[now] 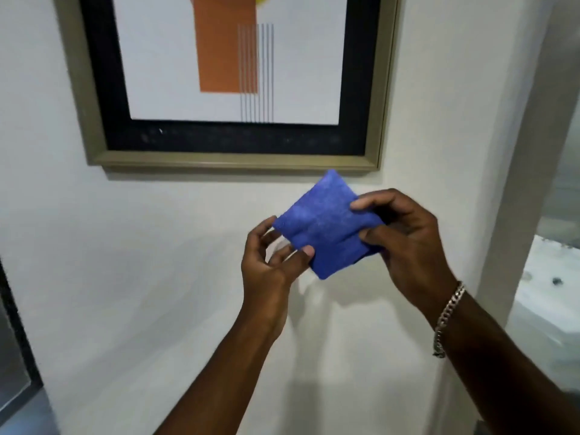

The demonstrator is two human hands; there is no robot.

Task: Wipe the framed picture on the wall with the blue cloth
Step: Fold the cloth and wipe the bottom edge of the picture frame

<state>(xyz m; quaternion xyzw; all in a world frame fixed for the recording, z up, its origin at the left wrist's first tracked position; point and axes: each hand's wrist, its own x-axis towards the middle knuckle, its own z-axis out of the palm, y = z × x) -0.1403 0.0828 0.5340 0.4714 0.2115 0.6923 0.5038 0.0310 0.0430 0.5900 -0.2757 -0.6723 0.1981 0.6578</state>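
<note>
The framed picture (232,158) hangs on the white wall at the top of the view; it has a dull gold frame, a black mat and an orange block with thin lines. Its top is cut off by the view. Just below its lower right corner I hold the blue cloth (326,227), folded into a small square, in front of the wall. My left hand (273,262) pinches the cloth's lower left edge. My right hand (405,237), with a silver chain bracelet at the wrist, grips its right side. The cloth is apart from the frame.
A wall corner (514,183) runs down the right side, with a bright white fixture (552,296) in the room beyond it. A dark frame edge (15,340) shows at the lower left. Bare white wall (125,277) spreads below the picture.
</note>
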